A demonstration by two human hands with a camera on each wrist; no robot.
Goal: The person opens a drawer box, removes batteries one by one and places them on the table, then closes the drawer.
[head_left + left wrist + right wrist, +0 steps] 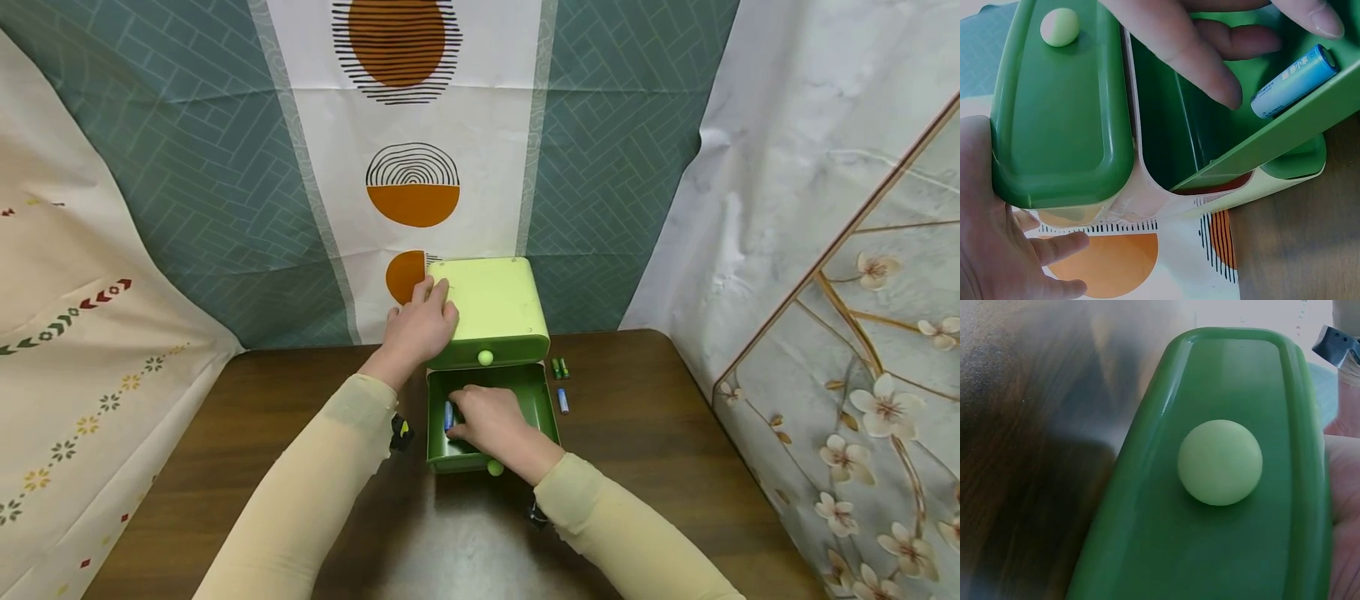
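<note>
Holding right hand [493,421] spread beside the blue battery [1293,81]: probably light, rigid, slick, so pinch mid-barrel! Resting left hand [422,327] spread against drawer cabinet [498,300].

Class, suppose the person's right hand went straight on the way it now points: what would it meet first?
The right hand would probably meet the blue battery in the open drawer first; the exact gap is hard to judge.
</note>
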